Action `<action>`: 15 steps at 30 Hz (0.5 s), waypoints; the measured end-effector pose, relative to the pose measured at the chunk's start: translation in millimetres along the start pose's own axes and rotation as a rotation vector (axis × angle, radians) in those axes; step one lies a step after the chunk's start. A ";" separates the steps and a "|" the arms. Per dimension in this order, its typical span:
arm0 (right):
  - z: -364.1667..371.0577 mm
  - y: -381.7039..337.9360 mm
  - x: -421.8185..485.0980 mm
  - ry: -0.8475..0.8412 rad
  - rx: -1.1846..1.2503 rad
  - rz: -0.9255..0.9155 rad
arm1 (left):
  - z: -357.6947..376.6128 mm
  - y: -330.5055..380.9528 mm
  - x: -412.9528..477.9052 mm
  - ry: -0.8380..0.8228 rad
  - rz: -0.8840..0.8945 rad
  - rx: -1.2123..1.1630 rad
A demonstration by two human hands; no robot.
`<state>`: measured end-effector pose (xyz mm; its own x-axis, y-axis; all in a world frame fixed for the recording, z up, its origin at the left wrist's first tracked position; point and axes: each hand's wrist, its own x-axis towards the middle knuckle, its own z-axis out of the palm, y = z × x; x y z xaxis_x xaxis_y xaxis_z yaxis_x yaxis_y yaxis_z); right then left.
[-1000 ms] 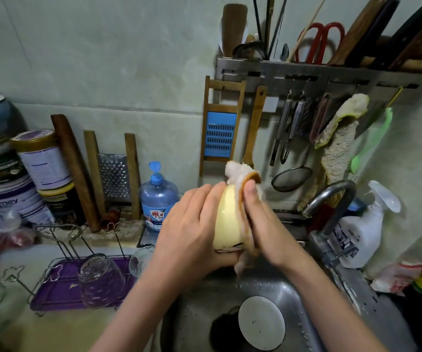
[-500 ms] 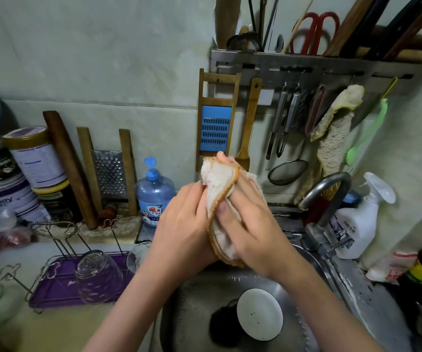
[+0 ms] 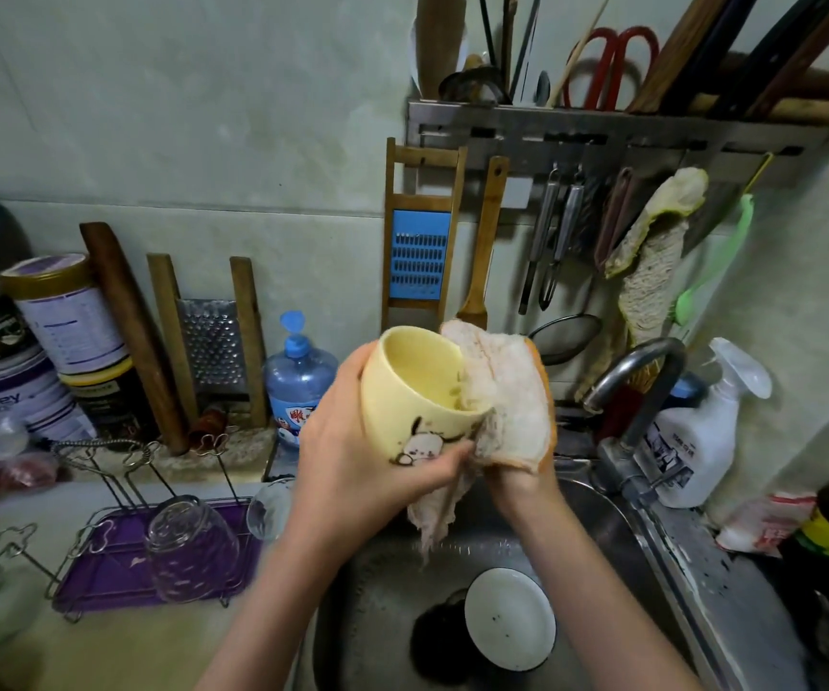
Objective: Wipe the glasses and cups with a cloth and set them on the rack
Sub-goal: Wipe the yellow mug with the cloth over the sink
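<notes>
My left hand (image 3: 352, 456) grips a pale yellow cup (image 3: 402, 391) with a cartoon dog on its side, held tilted over the sink with its mouth facing me. My right hand (image 3: 517, 483) is mostly hidden under a white cloth with an orange edge (image 3: 507, 396), which it holds against the cup's right rim and partly inside it. On the counter at the lower left stands a wire rack on a purple tray (image 3: 103, 566), with one clear glass (image 3: 188, 546) upside down on it. Another clear glass (image 3: 268, 506) sits at the tray's right end.
The steel sink (image 3: 382, 615) below holds a white dish (image 3: 509, 618). The tap (image 3: 632, 386) rises at the right beside a white spray bottle (image 3: 696, 431). A blue soap bottle (image 3: 295, 381), graters, tins and a rolling pin line the wall. Utensils hang above.
The cloth had been wrapped round the outside of the cup; now the cup is turned with its mouth toward me and the cloth is at its rim and inside.
</notes>
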<state>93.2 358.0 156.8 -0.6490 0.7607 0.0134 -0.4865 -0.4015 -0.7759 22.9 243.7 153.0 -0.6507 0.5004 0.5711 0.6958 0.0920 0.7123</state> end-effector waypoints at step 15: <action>29.7 -1.7 -26.1 0.000 0.337 0.227 | 49.4 6.0 1.6 0.144 -0.486 -0.812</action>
<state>93.6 323.7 176.5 -0.7619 0.6335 -0.1349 -0.4953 -0.7041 -0.5089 41.1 287.6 138.1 -0.8816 0.4494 0.1442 -0.0484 -0.3900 0.9196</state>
